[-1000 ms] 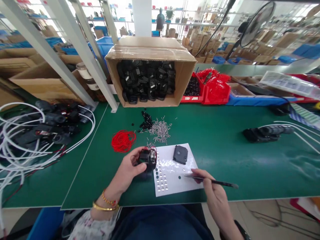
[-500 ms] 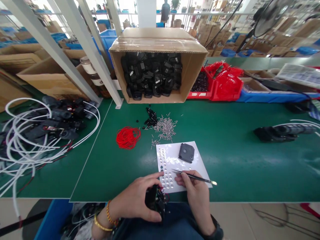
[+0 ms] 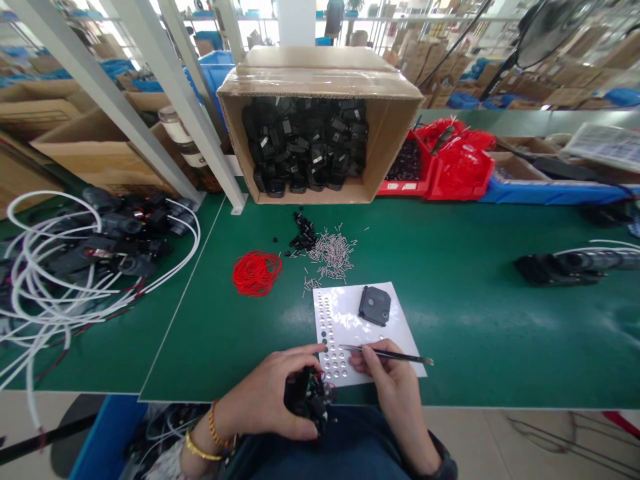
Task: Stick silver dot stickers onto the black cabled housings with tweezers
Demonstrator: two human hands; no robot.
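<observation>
My left hand (image 3: pixel 283 393) grips a black housing (image 3: pixel 306 399) with wires and a circuit board inside, at the table's front edge. Its index finger stretches to the left side of a white sheet (image 3: pixel 357 320). Small round clear dots (image 3: pixel 335 365) stand in rows on that sheet, with a few dark round gaps among them. In my right hand (image 3: pixel 393 377) is a pair of tweezers (image 3: pixel 400 356), held between thumb and fingers, the tips pointing left over the dots. Whether the tips hold a dot is too small to tell. A dark grey square cover (image 3: pixel 375 306) lies on the sheet's upper part.
Behind the sheet lie small metal pins (image 3: pixel 334 253), black bits (image 3: pixel 303 233) and red rings (image 3: pixel 257 273). A cardboard box (image 3: pixel 320 80) of black housings stands at the back. White tubing (image 3: pixel 50 267) with dark parts covers the left; another dark assembly (image 3: pixel 560 268) lies right.
The tweezer tips have moved slightly left and down over the dots, and another dark gap shows beside my left fingertip. My left hand still holds the housing, shifted slightly left.
</observation>
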